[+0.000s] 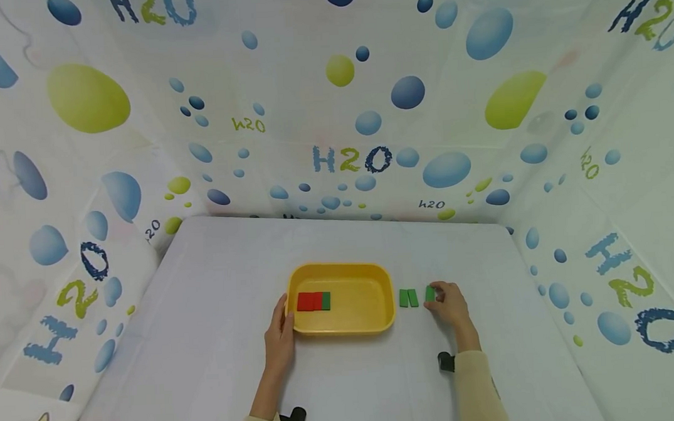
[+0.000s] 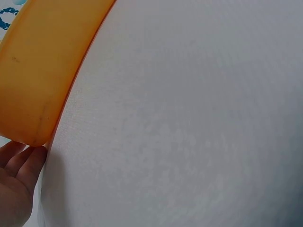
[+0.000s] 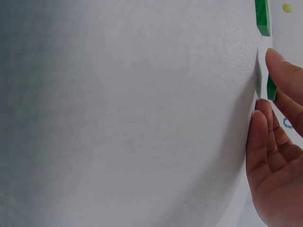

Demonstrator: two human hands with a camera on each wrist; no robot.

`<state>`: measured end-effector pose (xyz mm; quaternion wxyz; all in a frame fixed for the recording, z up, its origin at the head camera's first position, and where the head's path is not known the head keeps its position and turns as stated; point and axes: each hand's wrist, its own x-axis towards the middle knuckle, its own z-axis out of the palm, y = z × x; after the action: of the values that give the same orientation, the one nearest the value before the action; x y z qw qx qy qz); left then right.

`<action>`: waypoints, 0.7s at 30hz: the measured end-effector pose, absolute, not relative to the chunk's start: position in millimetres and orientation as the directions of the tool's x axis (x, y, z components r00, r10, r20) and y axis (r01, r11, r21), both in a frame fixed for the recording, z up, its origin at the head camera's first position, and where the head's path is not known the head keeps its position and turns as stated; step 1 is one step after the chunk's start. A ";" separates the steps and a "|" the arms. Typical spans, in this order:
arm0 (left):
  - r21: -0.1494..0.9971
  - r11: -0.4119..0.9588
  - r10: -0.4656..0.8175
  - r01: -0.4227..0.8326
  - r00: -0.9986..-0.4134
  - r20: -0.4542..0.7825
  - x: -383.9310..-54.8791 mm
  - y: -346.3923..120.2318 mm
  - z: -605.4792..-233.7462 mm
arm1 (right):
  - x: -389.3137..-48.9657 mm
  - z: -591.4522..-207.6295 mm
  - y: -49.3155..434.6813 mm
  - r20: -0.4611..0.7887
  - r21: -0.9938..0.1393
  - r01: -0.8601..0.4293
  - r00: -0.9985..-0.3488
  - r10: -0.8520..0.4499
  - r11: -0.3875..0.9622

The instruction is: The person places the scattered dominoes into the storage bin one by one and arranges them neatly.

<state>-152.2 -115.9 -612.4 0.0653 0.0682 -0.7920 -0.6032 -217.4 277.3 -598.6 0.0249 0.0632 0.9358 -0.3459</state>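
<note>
A yellow tray (image 1: 348, 330) stands on the white table, and my left hand (image 1: 278, 340) holds its left end, fingers along the outer wall and thumb by the rim. In the left wrist view, fingertips (image 2: 34, 158) meet the tray's corner. Inside the tray, red tiles (image 1: 309, 301) and one green tile (image 1: 326, 301) lie side by side in a row. To the tray's right, my right hand (image 1: 450, 305) pinches a green tile (image 1: 430, 293) between thumb and forefinger. The right wrist view shows this tile (image 3: 271, 89) raised above its shadow, the other fingers low by the cloth.
Two more green tiles (image 1: 408, 298) lie close together on the table between the tray and my right hand. White cloth covers the table (image 1: 216, 291). Sheets printed with blue and green drops (image 1: 367, 122) hang behind and on both sides.
</note>
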 end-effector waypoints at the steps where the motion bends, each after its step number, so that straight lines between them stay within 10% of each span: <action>1: 0.965 0.262 -0.188 -0.031 -0.982 0.019 -152.1 -115.9 -612.4 | -216.7 -598.2 277.1 -0.090 -0.653 0.135 -0.991 0.101 0.745; 21: 0.958 0.286 -0.191 -0.031 -0.981 0.025 -152.4 -114.7 -614.0 | -215.5 -600.4 279.3 -0.107 -0.761 0.181 -0.982 0.154 0.622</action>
<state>-152.4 -114.7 -614.0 0.0674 0.0693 -0.7989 -0.5936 -215.5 279.3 -600.4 0.0158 0.0928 0.9006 -0.4244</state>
